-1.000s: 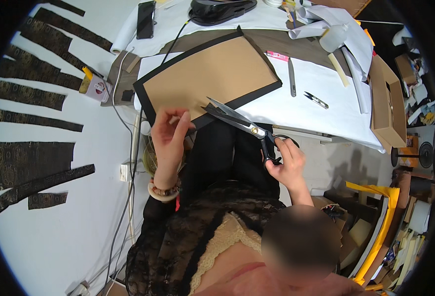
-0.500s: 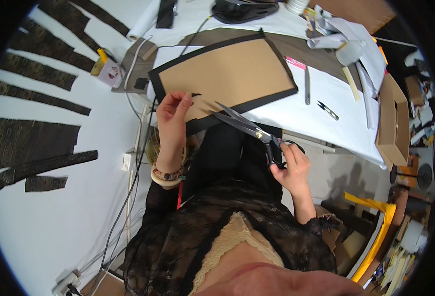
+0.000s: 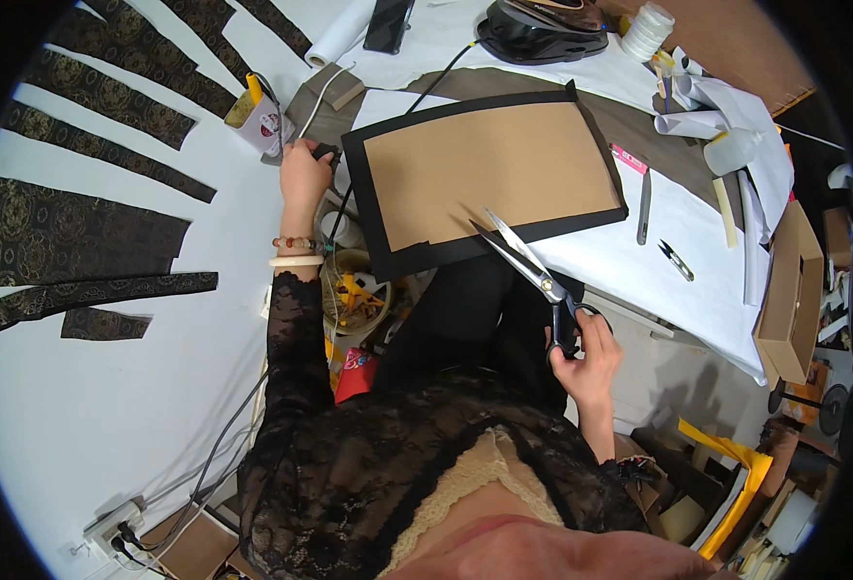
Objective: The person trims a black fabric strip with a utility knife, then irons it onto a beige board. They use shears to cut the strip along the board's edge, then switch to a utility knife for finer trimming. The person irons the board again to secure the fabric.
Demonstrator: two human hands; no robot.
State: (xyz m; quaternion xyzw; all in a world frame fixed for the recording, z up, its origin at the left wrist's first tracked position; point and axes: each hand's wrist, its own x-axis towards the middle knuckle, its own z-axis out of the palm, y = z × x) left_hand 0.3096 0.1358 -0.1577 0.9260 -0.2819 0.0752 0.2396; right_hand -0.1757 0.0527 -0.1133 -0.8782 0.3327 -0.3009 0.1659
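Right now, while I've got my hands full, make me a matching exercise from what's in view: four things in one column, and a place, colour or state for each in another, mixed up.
Column one:
1. Scissors
2. Thread snips
3. Smartphone
4. Rectangular panel

Column two:
A. beside the white roll
B. tan with a black border
C. in the right hand, blades apart
D. lying on the white sheet, right of the panel

Pairs: 1-C, 2-D, 3-A, 4-B
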